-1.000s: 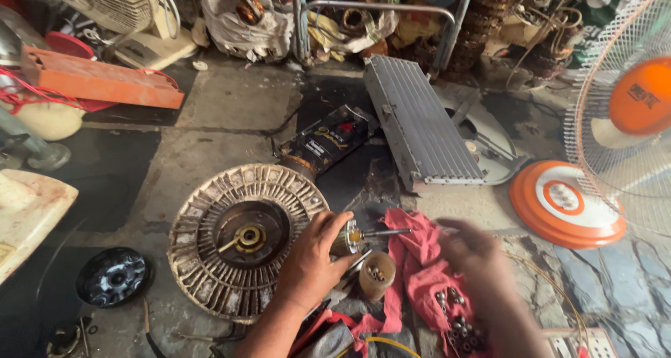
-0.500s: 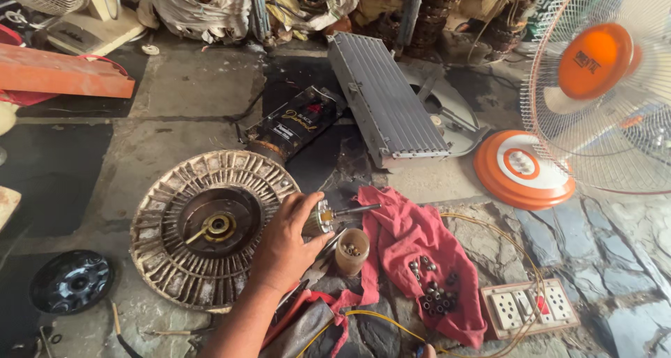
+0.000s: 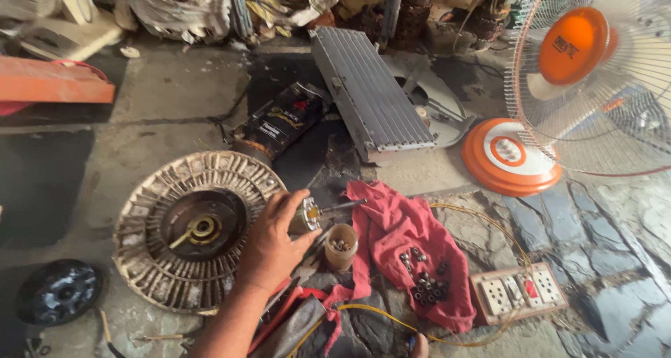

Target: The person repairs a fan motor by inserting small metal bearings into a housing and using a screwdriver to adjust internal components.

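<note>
Head view: left hand (image 3: 272, 242) has its fingers closed around a small motor part (image 3: 306, 215), held above the floor between the round rotor disc (image 3: 192, 228) and the red rag (image 3: 405, 253). Its shaft (image 3: 342, 206) runs rightward, away from the fingers, toward the rag. Right hand is barely in view at the bottom edge; its grip cannot be told.

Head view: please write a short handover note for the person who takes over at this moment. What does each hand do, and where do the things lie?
Left hand: closed around a small motor rotor, its shaft pointing right, held above the floor.
Right hand: not in view, apart from perhaps a fingertip at the bottom edge.
Things: a round ribbed motor disc lies left of the hand; a small cup of screws stands just right of it; a red cloth carries loose bolts; a socket strip lies further right.
Done: the rotor is lifted.
Left: it is not set down or fitted anywhere yet.
</note>
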